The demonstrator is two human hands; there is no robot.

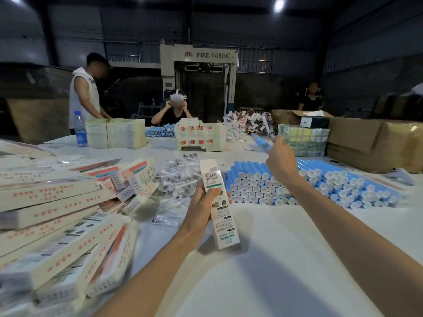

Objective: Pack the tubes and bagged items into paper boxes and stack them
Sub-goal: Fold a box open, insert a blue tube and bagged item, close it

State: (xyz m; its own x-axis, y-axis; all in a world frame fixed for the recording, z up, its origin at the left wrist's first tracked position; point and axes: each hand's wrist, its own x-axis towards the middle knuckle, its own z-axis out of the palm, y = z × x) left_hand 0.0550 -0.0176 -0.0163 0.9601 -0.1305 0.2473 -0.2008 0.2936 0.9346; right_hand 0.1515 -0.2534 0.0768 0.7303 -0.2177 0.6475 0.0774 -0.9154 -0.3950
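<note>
The left hand (201, 202) holds a paper box (223, 225) tilted above the white worktop (263, 271). Its fingers (214, 192) are clamped around the box's middle, and the barcode face is turned to the camera. The right hand (280, 157) is raised farther out, over the pile of blue tubes (320, 184). Its fingers (278, 143) are closed on 1 blue tube (259, 140), which points away to the upper left.

The tube pile lies on the worktop right of centre, white caps facing the camera. Just left of it is a heap of bagged items (176, 177) in clear wrap. Packed boxes (57, 202) are loosely stacked at the left edge.

Farther back stand a water bottle (80, 129), bundles of flat cartons (114, 133) and brown cardboard cases (375, 145). 3 people are at the far side.
</note>
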